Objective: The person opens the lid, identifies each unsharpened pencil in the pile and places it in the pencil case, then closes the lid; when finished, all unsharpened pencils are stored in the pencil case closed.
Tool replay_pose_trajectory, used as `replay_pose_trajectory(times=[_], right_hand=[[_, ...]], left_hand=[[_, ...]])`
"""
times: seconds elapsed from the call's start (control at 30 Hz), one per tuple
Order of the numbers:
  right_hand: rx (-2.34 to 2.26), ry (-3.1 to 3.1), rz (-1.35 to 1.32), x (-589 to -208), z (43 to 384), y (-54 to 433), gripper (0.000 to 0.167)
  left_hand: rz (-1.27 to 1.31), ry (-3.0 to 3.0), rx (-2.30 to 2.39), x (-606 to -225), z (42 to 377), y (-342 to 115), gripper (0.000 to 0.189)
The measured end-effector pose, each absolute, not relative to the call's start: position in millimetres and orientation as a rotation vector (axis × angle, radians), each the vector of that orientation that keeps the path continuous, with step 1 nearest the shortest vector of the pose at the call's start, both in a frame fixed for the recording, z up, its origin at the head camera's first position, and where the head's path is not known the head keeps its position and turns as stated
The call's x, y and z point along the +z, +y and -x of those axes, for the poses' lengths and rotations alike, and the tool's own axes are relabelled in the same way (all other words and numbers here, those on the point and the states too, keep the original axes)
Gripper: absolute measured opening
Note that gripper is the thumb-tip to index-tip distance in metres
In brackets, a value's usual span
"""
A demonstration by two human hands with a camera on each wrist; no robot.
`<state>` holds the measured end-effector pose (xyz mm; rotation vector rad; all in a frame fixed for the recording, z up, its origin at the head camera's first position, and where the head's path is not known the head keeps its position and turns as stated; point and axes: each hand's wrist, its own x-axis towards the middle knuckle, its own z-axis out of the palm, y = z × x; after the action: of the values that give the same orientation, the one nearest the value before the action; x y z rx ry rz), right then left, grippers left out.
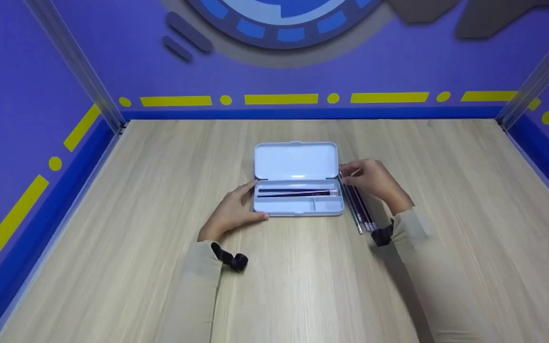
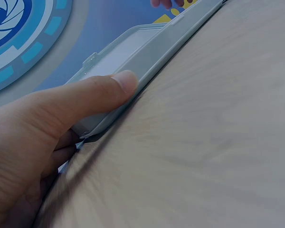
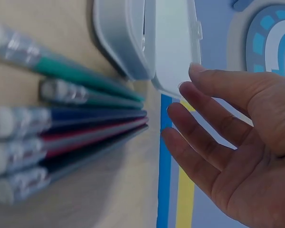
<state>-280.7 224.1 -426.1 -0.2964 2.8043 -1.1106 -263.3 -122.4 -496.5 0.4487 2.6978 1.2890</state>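
Note:
A light blue pencil case (image 1: pixel 284 206) lies on the table with its lid (image 1: pixel 296 160) raised back. Several pencils (image 1: pixel 298 193) lie in its long rear compartment, eraser ends to the right. My left hand (image 1: pixel 230 213) grips the case's left end, its thumb (image 2: pixel 126 81) on the front wall and the other fingers at the side, partly hidden. Several more pencils (image 1: pixel 361 209) lie beside the case on the right, eraser ends toward me. Over their far ends is my right hand (image 1: pixel 372 178); the right wrist view shows its fingers (image 3: pixel 187 135) loosely bent with nothing between them.
Two small front compartments (image 1: pixel 284 205) of the case hold nothing visible. The wooden table (image 1: pixel 136 190) ends at a purple and blue back wall (image 1: pixel 274 81), with side walls left and right. A black camera (image 1: pixel 240 262) is strapped to the left wrist.

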Motion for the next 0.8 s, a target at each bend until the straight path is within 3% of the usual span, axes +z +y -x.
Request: replay_pose_trajectory(times=[0.8], right_hand=[[-0.952,2.662,0.13,-438.3,269.3,262.5,0.046]], left_hand=[[-0.442,2.668,1.326,-496.7,262.8,-123.1,0.104]])
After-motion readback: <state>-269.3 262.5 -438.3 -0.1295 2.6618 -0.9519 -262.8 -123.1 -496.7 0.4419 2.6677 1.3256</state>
